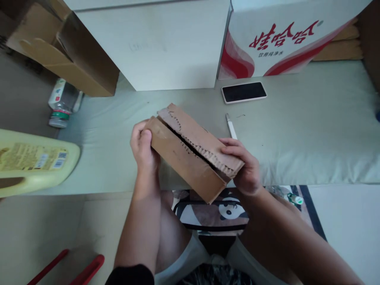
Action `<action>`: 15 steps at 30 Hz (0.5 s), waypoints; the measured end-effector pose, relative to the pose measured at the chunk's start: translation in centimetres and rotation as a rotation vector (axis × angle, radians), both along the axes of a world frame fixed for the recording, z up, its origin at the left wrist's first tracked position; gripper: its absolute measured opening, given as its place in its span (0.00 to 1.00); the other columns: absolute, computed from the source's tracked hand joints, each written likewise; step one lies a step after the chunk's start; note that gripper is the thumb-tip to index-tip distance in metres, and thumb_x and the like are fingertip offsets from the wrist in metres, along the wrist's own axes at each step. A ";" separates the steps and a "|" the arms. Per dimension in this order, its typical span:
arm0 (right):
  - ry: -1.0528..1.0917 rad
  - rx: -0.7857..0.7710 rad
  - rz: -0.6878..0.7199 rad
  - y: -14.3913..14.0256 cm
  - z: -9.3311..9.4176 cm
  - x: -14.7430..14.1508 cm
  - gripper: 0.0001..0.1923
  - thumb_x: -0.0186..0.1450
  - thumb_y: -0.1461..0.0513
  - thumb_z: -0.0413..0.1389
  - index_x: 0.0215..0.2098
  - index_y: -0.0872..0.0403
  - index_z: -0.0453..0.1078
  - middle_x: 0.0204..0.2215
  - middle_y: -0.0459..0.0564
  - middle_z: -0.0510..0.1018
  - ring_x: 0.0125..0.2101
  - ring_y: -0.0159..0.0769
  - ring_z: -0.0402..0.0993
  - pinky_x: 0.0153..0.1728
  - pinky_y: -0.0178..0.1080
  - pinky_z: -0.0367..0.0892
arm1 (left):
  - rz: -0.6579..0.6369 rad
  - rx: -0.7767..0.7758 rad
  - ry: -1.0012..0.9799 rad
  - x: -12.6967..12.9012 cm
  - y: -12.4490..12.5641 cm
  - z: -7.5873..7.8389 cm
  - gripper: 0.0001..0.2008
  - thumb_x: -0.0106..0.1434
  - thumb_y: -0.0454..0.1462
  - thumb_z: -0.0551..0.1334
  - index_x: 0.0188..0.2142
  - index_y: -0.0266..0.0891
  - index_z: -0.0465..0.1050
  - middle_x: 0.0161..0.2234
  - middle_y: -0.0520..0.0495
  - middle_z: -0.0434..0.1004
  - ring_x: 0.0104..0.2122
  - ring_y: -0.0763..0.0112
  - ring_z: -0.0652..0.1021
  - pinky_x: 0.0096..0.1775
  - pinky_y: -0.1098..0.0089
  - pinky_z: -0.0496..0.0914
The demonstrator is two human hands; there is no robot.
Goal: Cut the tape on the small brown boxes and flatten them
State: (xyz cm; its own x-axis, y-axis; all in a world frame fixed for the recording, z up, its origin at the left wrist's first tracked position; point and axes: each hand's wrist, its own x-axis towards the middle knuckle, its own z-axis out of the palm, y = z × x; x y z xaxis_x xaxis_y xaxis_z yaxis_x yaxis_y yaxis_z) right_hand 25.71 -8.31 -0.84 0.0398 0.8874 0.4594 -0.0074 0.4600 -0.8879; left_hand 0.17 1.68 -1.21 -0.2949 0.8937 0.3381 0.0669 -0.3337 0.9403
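Note:
A brown cardboard box [184,158] is held tilted above the front edge of the covered surface. Along its top runs a dark gap with torn, corrugated edges. My left hand [144,142] grips the box's left end, thumb on the near face and the other fingers mostly hidden behind. At the right end, my right hand [245,166] is closed around the corner, its fingers lying over the top flap. Just beyond the right hand lies a slim white utility knife [231,126], apart from the box, its lower end hidden by the fingers.
A phone [244,92] lies in front of a white and red carton [273,43] and a white box [166,47]. To the left are an open cardboard box [86,55], plastic bottle [61,105] and yellow jug [35,162]. A panda-printed item [208,215] is below.

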 end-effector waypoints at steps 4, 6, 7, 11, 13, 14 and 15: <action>-0.003 -0.072 -0.019 -0.4 0.2 -0.4 0.15 0.72 0.48 0.56 0.48 0.42 0.80 0.57 0.51 0.80 0.58 0.48 0.77 0.57 0.54 0.73 | 0.036 0.143 -0.005 0.2 0.0 0.4 0.22 0.59 0.56 0.71 0.44 0.46 0.77 0.41 0.49 0.77 0.42 0.66 0.77 0.49 0.63 0.72; -0.011 -0.082 -0.036 -0.4 0.4 -0.5 0.12 0.71 0.50 0.57 0.46 0.42 0.80 0.56 0.50 0.80 0.57 0.48 0.77 0.56 0.54 0.74 | 0.064 0.219 0.101 0.4 -0.5 1.0 0.16 0.64 0.53 0.69 0.44 0.48 0.80 0.44 0.49 0.77 0.47 0.63 0.77 0.56 0.59 0.71; -0.012 -0.077 -0.040 -0.4 0.5 -0.5 0.12 0.71 0.50 0.57 0.46 0.43 0.79 0.55 0.50 0.80 0.56 0.48 0.77 0.55 0.54 0.74 | 0.066 0.250 0.176 0.6 -0.8 1.3 0.14 0.66 0.52 0.67 0.44 0.49 0.81 0.46 0.48 0.76 0.50 0.62 0.77 0.59 0.57 0.70; -0.020 -0.065 -0.057 -0.2 0.5 -0.6 0.12 0.70 0.50 0.57 0.44 0.43 0.79 0.53 0.51 0.80 0.55 0.48 0.78 0.54 0.54 0.74 | -0.017 0.336 0.379 0.7 -1.6 1.8 0.17 0.71 0.51 0.61 0.48 0.52 0.86 0.53 0.45 0.72 0.57 0.57 0.73 0.63 0.52 0.67; -0.037 -0.076 -0.057 -0.3 0.3 -0.6 0.15 0.71 0.47 0.55 0.44 0.44 0.79 0.54 0.52 0.80 0.55 0.50 0.77 0.55 0.55 0.73 | -0.046 0.348 0.386 0.6 -1.6 1.7 0.18 0.71 0.52 0.60 0.48 0.52 0.86 0.55 0.44 0.70 0.58 0.55 0.72 0.65 0.51 0.66; -0.049 -0.085 -0.054 -0.4 0.2 -0.6 0.17 0.71 0.45 0.54 0.45 0.44 0.79 0.55 0.52 0.79 0.56 0.51 0.77 0.55 0.56 0.73 | -0.053 0.341 0.380 0.5 -1.6 1.7 0.18 0.71 0.53 0.61 0.48 0.52 0.87 0.55 0.44 0.69 0.58 0.55 0.72 0.66 0.50 0.64; -0.060 -0.094 -0.048 -0.5 0.1 -0.6 0.20 0.71 0.43 0.52 0.46 0.44 0.78 0.55 0.53 0.79 0.58 0.52 0.76 0.56 0.58 0.72 | -0.058 0.328 0.374 0.4 -1.5 1.6 0.19 0.70 0.54 0.61 0.47 0.52 0.87 0.55 0.45 0.69 0.58 0.54 0.73 0.66 0.49 0.64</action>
State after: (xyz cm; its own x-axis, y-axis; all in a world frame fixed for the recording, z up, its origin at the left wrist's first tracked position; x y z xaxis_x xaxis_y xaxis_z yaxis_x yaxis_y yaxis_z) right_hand 25.16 -8.80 -0.75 0.0579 0.9242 0.3774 0.0672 0.3736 -0.9252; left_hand 0.59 0.21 0.38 -0.0522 0.7342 0.6769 0.3522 -0.6208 0.7004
